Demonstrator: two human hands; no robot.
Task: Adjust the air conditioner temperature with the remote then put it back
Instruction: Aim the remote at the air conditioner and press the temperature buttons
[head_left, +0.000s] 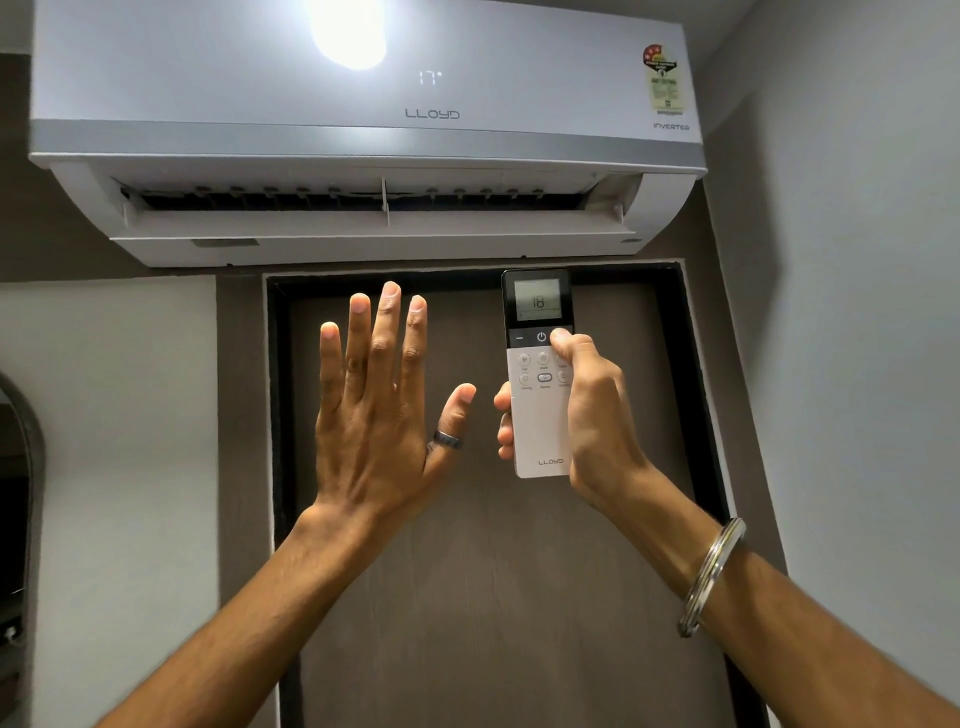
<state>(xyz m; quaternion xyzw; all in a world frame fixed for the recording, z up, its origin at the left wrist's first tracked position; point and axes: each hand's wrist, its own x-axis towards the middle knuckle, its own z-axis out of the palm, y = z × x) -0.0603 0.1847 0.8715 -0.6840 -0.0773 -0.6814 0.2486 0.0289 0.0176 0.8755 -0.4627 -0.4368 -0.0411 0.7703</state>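
A white wall-mounted air conditioner (363, 130) fills the top of the view, its flap open and its front display reading 17. My right hand (592, 415) holds a white and black remote (537, 426) upright below the unit. The remote's small screen reads 18, and my thumb rests on the button at the right end of the dark strip, beside the power button. My left hand (379, 410) is raised to the left of the remote, fingers spread, back toward me, holding nothing. A dark ring sits on its thumb.
A dark brown door (467, 597) in a black frame stands straight ahead under the unit. Pale walls (857, 312) flank it on both sides. A dark arched shape (21, 519) shows at the far left edge. A metal bangle (711, 577) circles my right wrist.
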